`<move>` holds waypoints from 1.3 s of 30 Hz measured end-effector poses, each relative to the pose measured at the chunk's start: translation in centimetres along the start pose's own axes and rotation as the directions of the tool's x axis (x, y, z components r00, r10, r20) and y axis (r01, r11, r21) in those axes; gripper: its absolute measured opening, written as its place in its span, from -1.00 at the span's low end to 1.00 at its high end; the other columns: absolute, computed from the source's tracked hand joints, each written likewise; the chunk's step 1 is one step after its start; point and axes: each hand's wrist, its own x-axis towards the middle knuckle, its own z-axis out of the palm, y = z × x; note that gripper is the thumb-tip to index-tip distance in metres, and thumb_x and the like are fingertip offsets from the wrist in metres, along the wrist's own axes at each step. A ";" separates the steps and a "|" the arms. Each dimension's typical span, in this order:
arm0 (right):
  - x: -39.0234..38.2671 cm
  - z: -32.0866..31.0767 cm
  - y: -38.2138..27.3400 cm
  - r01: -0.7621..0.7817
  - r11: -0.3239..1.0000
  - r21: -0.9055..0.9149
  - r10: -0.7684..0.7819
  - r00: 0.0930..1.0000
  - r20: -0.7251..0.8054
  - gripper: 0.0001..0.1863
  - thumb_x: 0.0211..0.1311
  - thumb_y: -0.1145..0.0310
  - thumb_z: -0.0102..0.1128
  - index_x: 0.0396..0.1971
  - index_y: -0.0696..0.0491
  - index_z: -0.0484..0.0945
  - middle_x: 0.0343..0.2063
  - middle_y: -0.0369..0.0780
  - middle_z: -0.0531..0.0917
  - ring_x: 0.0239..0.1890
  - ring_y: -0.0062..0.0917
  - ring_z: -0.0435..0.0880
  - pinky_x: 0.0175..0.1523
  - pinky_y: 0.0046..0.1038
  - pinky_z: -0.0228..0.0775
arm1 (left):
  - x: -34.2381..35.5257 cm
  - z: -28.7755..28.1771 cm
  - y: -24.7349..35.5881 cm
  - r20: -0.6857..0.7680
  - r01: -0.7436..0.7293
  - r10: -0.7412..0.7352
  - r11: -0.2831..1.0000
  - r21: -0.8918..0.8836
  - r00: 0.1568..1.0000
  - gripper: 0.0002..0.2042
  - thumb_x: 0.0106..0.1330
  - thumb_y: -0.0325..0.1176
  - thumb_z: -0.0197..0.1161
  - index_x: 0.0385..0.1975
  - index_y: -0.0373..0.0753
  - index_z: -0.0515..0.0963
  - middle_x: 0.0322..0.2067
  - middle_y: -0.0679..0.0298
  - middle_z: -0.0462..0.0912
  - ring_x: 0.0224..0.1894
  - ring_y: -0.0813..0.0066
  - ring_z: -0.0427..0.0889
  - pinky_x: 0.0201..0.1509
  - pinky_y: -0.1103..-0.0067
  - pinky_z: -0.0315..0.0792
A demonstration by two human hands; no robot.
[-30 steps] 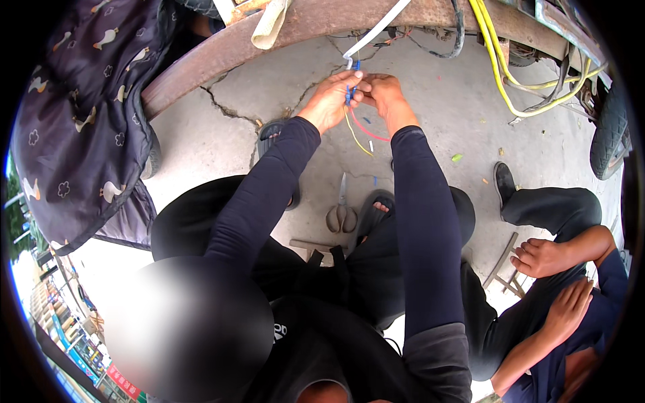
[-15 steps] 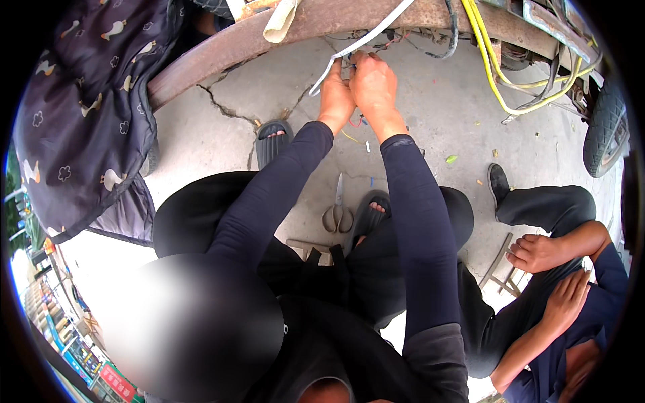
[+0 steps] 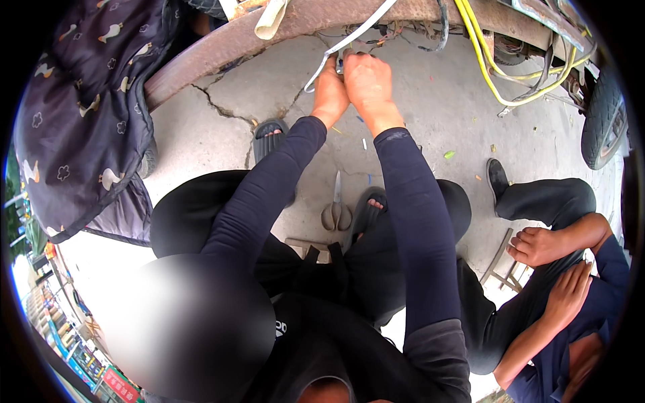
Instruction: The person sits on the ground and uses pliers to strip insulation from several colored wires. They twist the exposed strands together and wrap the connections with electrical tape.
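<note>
My left hand [image 3: 330, 94] and my right hand [image 3: 367, 87] are together just below the rusty beam [image 3: 228, 43], backs mostly toward the camera, fingers curled around thin wires whose ends are mostly hidden. A small blue bit [image 3: 340, 66] shows between them. A white cable [image 3: 356, 32] comes down from the vehicle and bends beside my left hand. Scissors with broad looped handles [image 3: 336, 213] lie on the concrete between my sandalled feet, points toward my hands.
Yellow cables [image 3: 480, 50] hang at upper right, near a tyre [image 3: 605, 121]. A dark duck-patterned cover [image 3: 91, 127] drapes at left. A seated person [image 3: 557, 302] is at right, forearms bent, beside a low stool frame [image 3: 500, 265]. Small scraps and a leaf [image 3: 449, 154] lie on the ground.
Since a second ago both hands have moved up toward the beam and turned, now hiding most of the red, yellow and blue wires. The white cable's bend has shifted down and left.
</note>
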 end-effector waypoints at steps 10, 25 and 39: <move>-2.1 1.9 3.1 -0.298 0.549 0.781 0.407 0.911 0.062 -0.83 0.25 0.42 0.13 -0.24 0.19 0.58 -0.30 -0.02 0.70 -0.27 -0.18 0.72 -0.19 -0.20 0.50 | -0.3 -0.6 0.5 0.431 0.444 -0.223 0.727 -0.524 0.874 -0.83 0.36 -0.33 0.25 -0.24 -0.31 0.50 -0.46 0.32 0.63 -0.52 0.65 0.53 -0.50 0.69 0.37; 2.5 4.3 7.1 -0.460 -0.426 0.779 0.271 0.757 0.595 -0.87 0.28 0.50 0.16 -0.27 0.27 0.54 -0.44 -0.17 0.63 -0.43 -0.47 0.65 -0.22 -0.43 0.66 | 2.8 -0.2 -0.4 0.777 0.791 -0.158 0.061 -0.608 0.609 -0.83 0.43 -0.36 0.14 -0.16 -0.34 0.44 -0.49 0.42 0.41 -0.60 0.77 0.30 -0.61 0.83 0.21; -0.9 3.7 6.6 -0.430 -0.187 0.883 0.400 0.788 0.469 -0.81 0.24 0.49 0.21 -0.22 0.30 0.58 -0.41 -0.15 0.67 -0.37 -0.49 0.65 -0.24 -0.40 0.54 | 3.1 2.2 0.6 0.479 0.554 -0.351 0.735 -0.391 0.804 -0.75 0.36 -0.23 0.25 -0.15 -0.27 0.47 -0.43 0.31 0.60 -0.51 0.63 0.53 -0.47 0.68 0.42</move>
